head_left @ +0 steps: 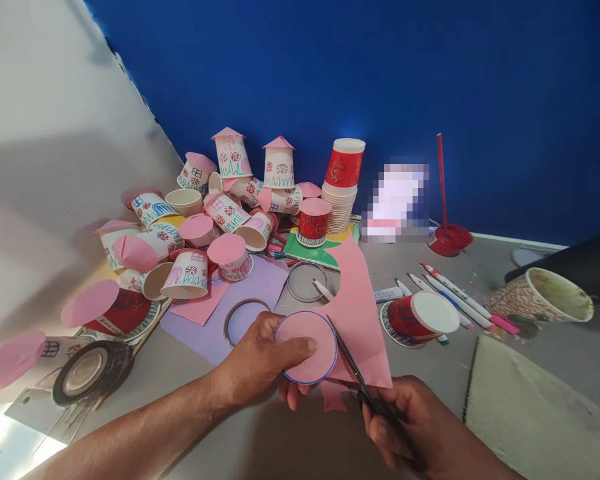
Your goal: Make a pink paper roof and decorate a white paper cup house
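Observation:
My left hand pinches a pink paper circle outlined in blue, thumb on top. My right hand grips black scissors, whose blades run along the circle's right edge. The circle is still joined to a larger pink paper sheet that lies on the grey table. A small pink offcut hangs below the blades.
A heap of decorated paper cups with pink lids fills the back left, beside a stack of red cups. A tape roll, metal rings, markers, a tipped red cup and a brown cup surround the work.

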Motion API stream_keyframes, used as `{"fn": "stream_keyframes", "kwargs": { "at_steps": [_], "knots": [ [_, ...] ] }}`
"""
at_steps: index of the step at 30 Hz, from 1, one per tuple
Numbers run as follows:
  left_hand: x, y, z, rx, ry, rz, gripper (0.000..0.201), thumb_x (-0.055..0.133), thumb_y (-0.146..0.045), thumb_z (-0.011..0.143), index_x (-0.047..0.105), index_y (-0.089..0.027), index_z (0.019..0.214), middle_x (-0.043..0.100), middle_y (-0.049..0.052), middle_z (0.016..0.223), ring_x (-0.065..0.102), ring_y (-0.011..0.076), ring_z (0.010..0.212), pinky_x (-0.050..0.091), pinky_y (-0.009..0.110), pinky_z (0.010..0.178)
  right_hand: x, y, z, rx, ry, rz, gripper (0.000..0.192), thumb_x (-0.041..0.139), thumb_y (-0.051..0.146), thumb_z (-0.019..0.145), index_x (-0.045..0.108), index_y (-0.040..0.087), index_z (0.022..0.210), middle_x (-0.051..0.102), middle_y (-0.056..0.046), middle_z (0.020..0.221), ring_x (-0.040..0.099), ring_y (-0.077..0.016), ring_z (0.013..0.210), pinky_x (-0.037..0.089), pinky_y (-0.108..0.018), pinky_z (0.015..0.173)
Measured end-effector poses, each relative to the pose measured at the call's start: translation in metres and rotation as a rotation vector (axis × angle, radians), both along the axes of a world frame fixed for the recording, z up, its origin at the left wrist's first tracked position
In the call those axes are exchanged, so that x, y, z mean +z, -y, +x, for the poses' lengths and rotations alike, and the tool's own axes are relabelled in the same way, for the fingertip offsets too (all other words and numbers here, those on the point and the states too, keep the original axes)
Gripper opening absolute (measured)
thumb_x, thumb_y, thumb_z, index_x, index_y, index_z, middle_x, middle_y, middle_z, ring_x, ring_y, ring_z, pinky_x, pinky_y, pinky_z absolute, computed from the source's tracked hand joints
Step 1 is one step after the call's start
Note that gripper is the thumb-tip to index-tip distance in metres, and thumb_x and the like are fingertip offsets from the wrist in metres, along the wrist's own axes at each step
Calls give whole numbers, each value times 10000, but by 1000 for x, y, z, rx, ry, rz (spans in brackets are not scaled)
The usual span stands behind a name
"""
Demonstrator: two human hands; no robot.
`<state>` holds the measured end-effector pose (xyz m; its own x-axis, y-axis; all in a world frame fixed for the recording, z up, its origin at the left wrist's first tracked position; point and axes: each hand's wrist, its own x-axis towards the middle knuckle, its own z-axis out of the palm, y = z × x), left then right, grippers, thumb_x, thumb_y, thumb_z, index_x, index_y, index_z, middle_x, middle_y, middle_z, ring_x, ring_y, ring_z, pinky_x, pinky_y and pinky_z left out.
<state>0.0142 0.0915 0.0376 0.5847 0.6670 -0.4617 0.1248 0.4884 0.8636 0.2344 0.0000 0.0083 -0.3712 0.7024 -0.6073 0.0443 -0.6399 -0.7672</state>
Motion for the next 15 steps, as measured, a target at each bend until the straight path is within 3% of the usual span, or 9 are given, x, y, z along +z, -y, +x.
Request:
{"fn": "stream_keyframes", "kwargs": {
  "at_steps": [6,11,15],
  "knots": [
    [0,-1,-2,-20,-16,1,405,721,-456,822,691,-98,636,659,61,518,603,113,365,467,156,365,5,-4,-2,5,27,-27,689,826,800,479,505,194,548,420,73,449,326,-39,418,217,-236,454],
    [1,-1,-2,-28,-28,5,399,724,-462,815,691,-101,649,660,59,523,607,117,372,478,164,374,6,-1,1,8,13,-4,573,821,667,615,504,195,549,431,77,468,328,-43,437,233,-237,468],
    [4,-2,-3,-21,-30,3,399,747,-467,792,694,-101,641,664,64,520,599,117,366,473,167,366,9,-2,2,9,24,-22,544,833,614,604,491,198,534,414,83,450,301,-37,430,218,-235,462]
  ]
}}
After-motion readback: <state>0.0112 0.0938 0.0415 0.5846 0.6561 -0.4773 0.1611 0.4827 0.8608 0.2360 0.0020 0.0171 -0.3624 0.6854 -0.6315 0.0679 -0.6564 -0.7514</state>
